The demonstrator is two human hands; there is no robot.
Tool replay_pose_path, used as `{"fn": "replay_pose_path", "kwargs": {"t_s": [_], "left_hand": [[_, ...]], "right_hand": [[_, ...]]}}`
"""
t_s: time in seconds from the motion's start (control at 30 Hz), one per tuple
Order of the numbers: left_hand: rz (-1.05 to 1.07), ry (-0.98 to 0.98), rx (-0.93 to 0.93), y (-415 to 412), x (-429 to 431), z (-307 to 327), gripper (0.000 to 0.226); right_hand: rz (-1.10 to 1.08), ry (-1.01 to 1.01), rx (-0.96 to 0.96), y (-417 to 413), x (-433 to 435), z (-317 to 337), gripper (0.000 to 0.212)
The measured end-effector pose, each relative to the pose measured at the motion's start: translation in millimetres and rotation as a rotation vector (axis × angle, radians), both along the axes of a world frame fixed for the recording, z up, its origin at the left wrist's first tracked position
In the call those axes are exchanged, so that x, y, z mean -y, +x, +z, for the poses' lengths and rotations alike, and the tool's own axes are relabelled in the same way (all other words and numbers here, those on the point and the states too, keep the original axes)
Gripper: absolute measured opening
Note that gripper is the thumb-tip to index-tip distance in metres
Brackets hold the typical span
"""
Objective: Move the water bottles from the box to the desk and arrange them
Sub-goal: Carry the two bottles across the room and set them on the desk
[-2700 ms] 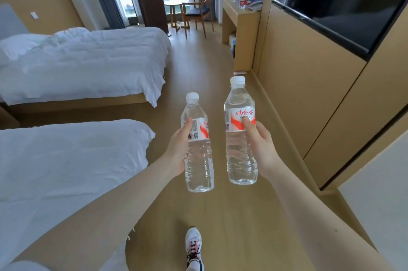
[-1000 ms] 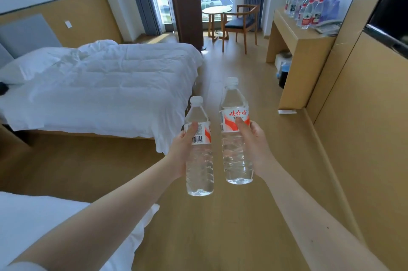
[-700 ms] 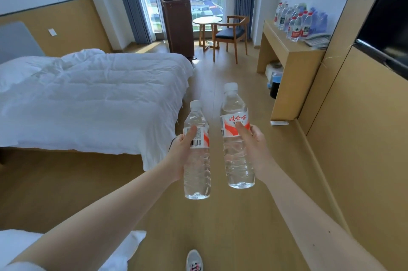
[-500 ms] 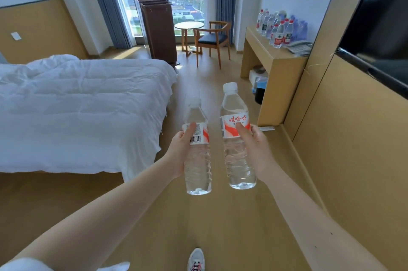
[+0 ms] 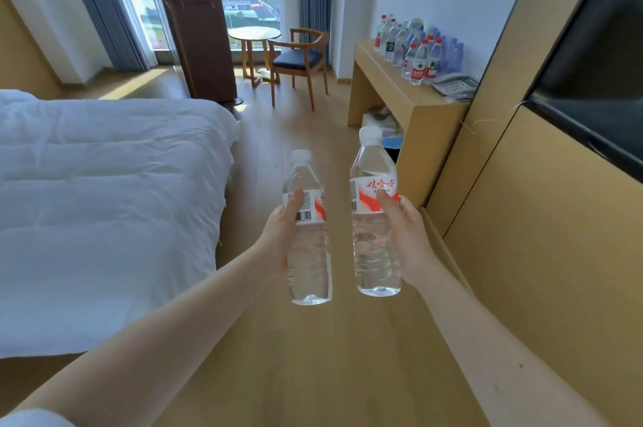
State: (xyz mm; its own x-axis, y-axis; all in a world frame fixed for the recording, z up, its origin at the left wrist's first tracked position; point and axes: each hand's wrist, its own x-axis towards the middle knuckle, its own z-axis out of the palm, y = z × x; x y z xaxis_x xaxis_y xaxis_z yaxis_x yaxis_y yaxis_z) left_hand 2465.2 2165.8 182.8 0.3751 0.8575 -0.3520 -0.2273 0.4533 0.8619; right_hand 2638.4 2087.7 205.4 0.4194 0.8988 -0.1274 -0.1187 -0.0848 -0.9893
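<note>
Gripping one upright water bottle each, both hands are held out above the wooden floor point(image 5: 313, 374). The left hand point(image 5: 278, 235) curls round the left bottle point(image 5: 309, 263) at its label; the right hand point(image 5: 409, 239) wraps the right bottle point(image 5: 374, 245) likewise (held slightly higher). The desk point(image 5: 389, 89), ahead right, carries a bottle cluster point(image 5: 414, 47).

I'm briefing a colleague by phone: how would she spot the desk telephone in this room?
Find the light wooden desk on the right, past the bed. A cluster of water bottles stands along its back; the telephone lies at the near end of its top, flat, pale and keypadded, unlike the upright clear bottles.
</note>
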Motion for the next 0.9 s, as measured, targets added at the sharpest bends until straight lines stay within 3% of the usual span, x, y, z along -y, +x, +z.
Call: {"fn": "replay_pose_path", "kwargs": {"t_s": [0.4,0.7,0.9], "left_hand": [[-0.020,0.033,-0.050,28,-127,-22,0.045],[0.081,0.066,-0.151,64,-275,-8,0.059],[0.111,0.085,-0.157,94,-362,6,0.062]], "right_hand": [[-0.010,-0.021,0.024,32,-141,-18,0.046],[0.119,-0.010,-0.025,70,-309,-17,0.027],[0.155,0.025,-0.020,106,-407,-9,0.034]]}}
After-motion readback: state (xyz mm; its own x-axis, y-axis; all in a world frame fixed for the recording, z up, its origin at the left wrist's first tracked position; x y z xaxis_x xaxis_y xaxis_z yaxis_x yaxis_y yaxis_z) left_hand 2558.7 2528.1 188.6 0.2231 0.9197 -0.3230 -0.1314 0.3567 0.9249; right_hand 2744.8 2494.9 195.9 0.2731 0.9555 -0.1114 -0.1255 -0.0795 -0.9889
